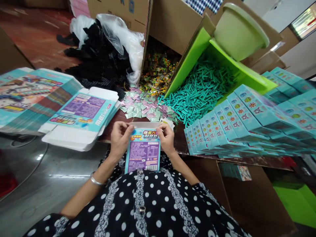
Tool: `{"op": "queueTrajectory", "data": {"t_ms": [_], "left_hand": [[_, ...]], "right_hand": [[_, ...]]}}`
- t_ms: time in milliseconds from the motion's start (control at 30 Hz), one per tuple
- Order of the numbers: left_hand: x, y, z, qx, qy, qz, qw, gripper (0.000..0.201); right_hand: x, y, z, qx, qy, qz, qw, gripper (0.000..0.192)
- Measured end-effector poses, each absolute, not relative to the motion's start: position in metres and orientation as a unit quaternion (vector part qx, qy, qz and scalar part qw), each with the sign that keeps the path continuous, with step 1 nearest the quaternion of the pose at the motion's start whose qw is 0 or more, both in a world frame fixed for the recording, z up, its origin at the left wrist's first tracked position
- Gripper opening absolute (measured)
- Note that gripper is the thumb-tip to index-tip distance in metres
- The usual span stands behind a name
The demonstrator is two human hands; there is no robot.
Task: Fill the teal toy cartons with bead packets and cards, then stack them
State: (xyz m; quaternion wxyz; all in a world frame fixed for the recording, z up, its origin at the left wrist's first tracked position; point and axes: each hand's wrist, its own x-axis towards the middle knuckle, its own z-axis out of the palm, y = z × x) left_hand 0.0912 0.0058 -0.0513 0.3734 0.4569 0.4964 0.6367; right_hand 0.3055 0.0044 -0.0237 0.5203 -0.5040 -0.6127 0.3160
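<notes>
At the far left of my workspace lies a thick stack of printed card (27, 102), blue along its edges, and just to its right, a little nearer, a pile of flattened cartons (81, 110) with white flaps and a purple text panel facing up. Beyond these, far left of centre, I have a heap of black items (98, 59) partly covered by a clear plastic bag (118, 31); what the black items are I cannot tell. Near the middle, my left hand (120, 138), with a silver bangle (97, 180) on the wrist, pinches the left top corner of a blue carton (143, 154) between thumb and fingers. The carton stands close in front of my body, its purple text panel towards me and its pale top flap raised. Just beyond it spread pink and pale green sachets (145, 107), and farther back small orange and green pieces (161, 74) in wrappers. My right hand (166, 136) pinches the carton's right top corner in the same way. Farther right, teal sticks (207, 87) spill from a bright green bin (189, 61), with a pale green tub (239, 33) at its far side. At the right, boxed-up blue cartons (247, 121) stand packed in slanting rows.
</notes>
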Motion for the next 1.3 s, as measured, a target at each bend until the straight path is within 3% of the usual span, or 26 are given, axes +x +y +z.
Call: {"op": "queueTrajectory", "data": {"t_ms": [100, 267, 367, 467, 567, 867, 1100, 1300], "left_hand": [[0.087, 0.006, -0.045, 0.453, 0.477, 0.633, 0.408, 0.050], [0.064, 0.010, -0.026, 0.527, 0.466, 0.532, 0.471, 0.042], [0.056, 0.005, -0.011, 0.562, 0.434, 0.487, 0.508, 0.028], [0.057, 0.000, -0.005, 0.605, 0.421, 0.465, 0.491, 0.029], [0.060, 0.003, -0.009, 0.566, 0.445, 0.498, 0.483, 0.028], [0.069, 0.002, -0.007, 0.491, 0.440, 0.562, 0.499, 0.048], [0.078, -0.007, -0.022, 0.502, 0.370, 0.587, 0.516, 0.074], [0.095, -0.025, -0.048, 0.484, 0.334, 0.613, 0.528, 0.072]], "right_hand": [[0.301, 0.006, -0.024, -0.481, -0.587, 0.374, 0.532, 0.051], [0.304, 0.021, -0.001, -0.432, -0.643, 0.430, 0.463, 0.054], [0.308, 0.025, 0.020, -0.419, -0.697, 0.458, 0.359, 0.033], [0.316, 0.032, 0.031, -0.405, -0.750, 0.476, 0.217, 0.046], [0.319, 0.049, 0.035, -0.395, -0.779, 0.462, 0.153, 0.060], [0.309, 0.052, 0.062, -0.388, -0.787, 0.459, 0.142, 0.071], [0.326, 0.033, 0.026, -0.432, -0.789, 0.375, 0.221, 0.069], [0.338, 0.013, 0.001, -0.435, -0.794, 0.319, 0.280, 0.058]]}}
